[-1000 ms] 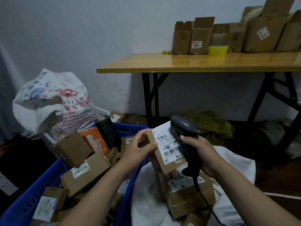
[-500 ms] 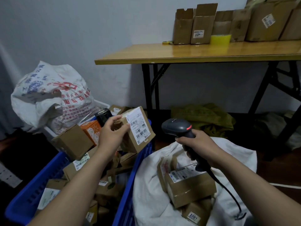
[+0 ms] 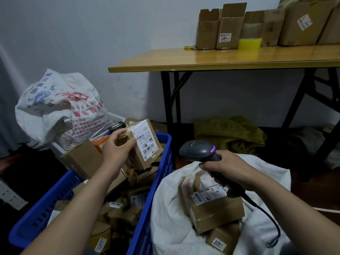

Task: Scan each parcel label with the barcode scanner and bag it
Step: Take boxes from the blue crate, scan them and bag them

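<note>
Your left hand (image 3: 116,152) has its fingers curled over the parcel (image 3: 139,160), gripping its left side and holding it above the far right corner of the blue crate (image 3: 160,181). Its label (image 3: 145,142) faces right and tilts upward. Your right hand (image 3: 233,168), clenched round the scanner (image 3: 196,150), sits just outside the crate's right wall, over the white sack (image 3: 169,208). The label lies up and left of the scanner's nose, so aim across that wall.

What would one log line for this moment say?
left hand: holds labelled parcel over blue crate | right hand: grips scanner | white bag: boxes inside
</note>
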